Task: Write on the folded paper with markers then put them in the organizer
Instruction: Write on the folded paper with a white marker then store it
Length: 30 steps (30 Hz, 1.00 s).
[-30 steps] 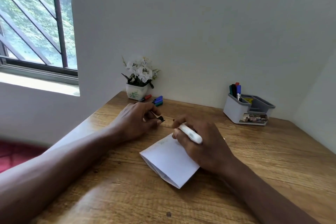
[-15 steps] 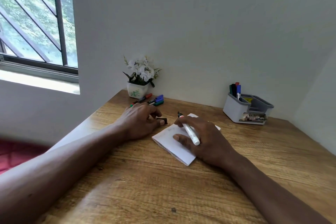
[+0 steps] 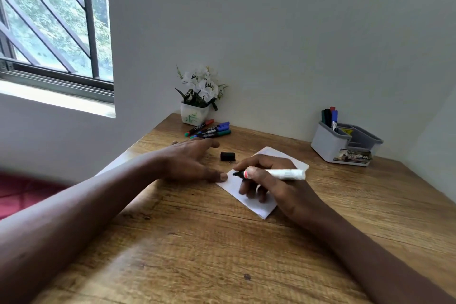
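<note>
The white folded paper [image 3: 256, 201] lies on the wooden desk [image 3: 222, 254] in front of me. My right hand [image 3: 274, 185] grips an uncapped white marker [image 3: 283, 174], its dark tip pointing left over the paper's left corner. My left hand [image 3: 192, 160] lies flat with fingers straight, its thumb pressing the paper's left corner. The marker's black cap [image 3: 227, 156] lies loose on the desk between the hands. Several markers [image 3: 209, 129] lie by the flowerpot. The grey organizer [image 3: 343, 145] stands at the back right with several markers upright in its tall slot.
A small white pot of white flowers [image 3: 197, 101] stands in the back corner against the wall. A barred window [image 3: 49, 27] is on the left. The desk's left edge runs under my left forearm, with red fabric [image 3: 29, 187] below it.
My left hand has let go of the black cap, which now lies on the desk, and flattened onto the paper's corner. My right hand has swung the marker so its tip points left.
</note>
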Each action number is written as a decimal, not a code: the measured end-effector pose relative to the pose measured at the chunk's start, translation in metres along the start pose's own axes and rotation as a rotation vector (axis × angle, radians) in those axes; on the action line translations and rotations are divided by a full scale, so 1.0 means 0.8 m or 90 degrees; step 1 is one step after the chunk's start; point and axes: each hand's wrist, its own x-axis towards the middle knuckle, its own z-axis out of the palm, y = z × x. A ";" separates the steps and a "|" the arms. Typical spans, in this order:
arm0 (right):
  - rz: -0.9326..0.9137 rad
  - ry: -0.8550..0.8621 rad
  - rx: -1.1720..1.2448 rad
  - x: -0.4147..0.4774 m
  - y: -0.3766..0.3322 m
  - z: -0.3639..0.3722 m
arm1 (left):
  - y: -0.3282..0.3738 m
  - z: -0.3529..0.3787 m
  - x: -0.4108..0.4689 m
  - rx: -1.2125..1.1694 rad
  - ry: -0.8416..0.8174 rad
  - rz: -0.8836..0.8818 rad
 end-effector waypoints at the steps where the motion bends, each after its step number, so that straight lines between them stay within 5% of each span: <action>1: -0.009 -0.016 -0.017 0.001 -0.002 0.004 | 0.000 0.001 0.001 -0.006 0.002 -0.002; 9: 0.110 -0.003 0.035 0.017 0.001 0.013 | -0.004 0.000 0.005 -0.062 -0.013 0.003; 20: 0.055 0.064 -0.139 0.014 0.008 0.023 | -0.006 -0.001 0.007 -0.081 -0.018 0.001; 30: 0.061 0.069 -0.127 0.014 0.009 0.024 | -0.004 -0.003 0.006 -0.087 -0.024 -0.003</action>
